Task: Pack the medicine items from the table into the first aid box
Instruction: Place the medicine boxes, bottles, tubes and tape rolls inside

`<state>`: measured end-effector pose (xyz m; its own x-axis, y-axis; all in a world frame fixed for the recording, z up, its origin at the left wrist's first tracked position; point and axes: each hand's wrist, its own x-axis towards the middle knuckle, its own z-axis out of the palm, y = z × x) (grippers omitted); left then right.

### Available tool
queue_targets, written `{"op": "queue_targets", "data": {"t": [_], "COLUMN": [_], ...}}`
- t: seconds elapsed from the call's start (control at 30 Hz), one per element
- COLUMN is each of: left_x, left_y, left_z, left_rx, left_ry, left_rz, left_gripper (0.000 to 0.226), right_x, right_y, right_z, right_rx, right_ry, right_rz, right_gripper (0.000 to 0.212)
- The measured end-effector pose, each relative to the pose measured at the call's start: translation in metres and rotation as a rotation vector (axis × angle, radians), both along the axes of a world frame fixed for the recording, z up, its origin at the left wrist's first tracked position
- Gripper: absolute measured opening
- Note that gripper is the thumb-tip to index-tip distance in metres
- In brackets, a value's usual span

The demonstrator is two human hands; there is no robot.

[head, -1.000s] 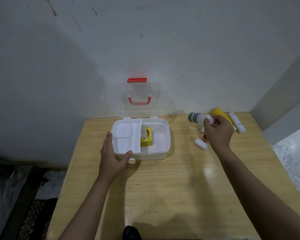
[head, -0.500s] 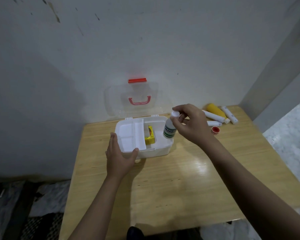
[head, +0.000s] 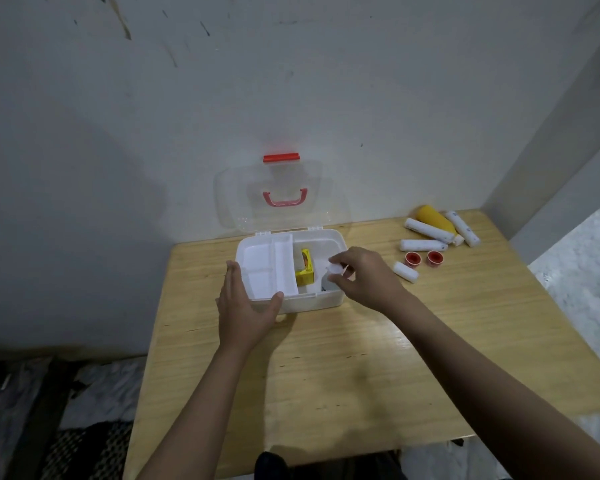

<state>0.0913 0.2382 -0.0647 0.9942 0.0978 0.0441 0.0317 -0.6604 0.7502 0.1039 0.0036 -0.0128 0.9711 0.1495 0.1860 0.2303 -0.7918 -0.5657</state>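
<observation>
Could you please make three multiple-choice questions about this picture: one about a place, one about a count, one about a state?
1. Where does the yellow carton lie?
A. inside the first aid box
B. on the floor
C. beside the rolls

2. How many small red-lidded pots are on the table?
A. two
B. none
C. five

3. How is the lid?
A. shut
B. open, standing up
C. taken off, lying flat

Key: 1 A, it sits between the box walls; 2 A, two red rounds lie side by side; 3 B, it rises behind the box.
</observation>
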Motion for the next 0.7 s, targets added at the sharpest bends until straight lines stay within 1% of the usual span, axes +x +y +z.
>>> {"op": "queue_targets", "data": {"t": [0.17,0.23,0.3,0.33,0.43,0.5,0.63,0.7], "left_x": [0.000,-0.001,-0.001,0.000,0.000,0.001,0.002,0.002], "left_y": [-0.001,-0.001,-0.001,-0.002,-0.001,-0.003,-0.003,-0.004], "left_z": [0.001,0.001,0.000,-0.001,-0.002,-0.002,-0.002,-0.003], "left_rx": [0.003,0.011,0.016,0.018,0.026,0.029,0.046,0.059], "left_ry": [-0.005,-0.010,-0.013,-0.016,-0.032,-0.040,-0.037,-0.033], "left_rz": [0.010,0.017,0.021,0.023,0.026,0.041,0.063,0.071], "left_gripper": [0.099,0.098,0.098,0.097,0.096,0.097,0.097,0.096], "right_x": [-0.005,-0.006,0.000,0.006,0.031,0.046,0.074,0.084], "right_y": [-0.010,-0.024,-0.048,-0.065,-0.125,-0.160,-0.201,-0.210], "right_z": [-0.007,-0.009,-0.016,-0.020,-0.036,-0.044,-0.058,-0.063], "right_rx": [0.076,0.159,0.168,0.151,0.040,-0.087,-0.362,-0.412], "right_ry": [-0.044,-0.140,-0.247,-0.257,-0.162,-0.070,0.187,0.267], "right_rz": [-0.027,-0.061,-0.170,-0.238,-0.403,-0.438,-0.367,-0.287], "right_gripper": [0.037,0.030,0.020,0.017,0.019,0.024,0.032,0.030]}}
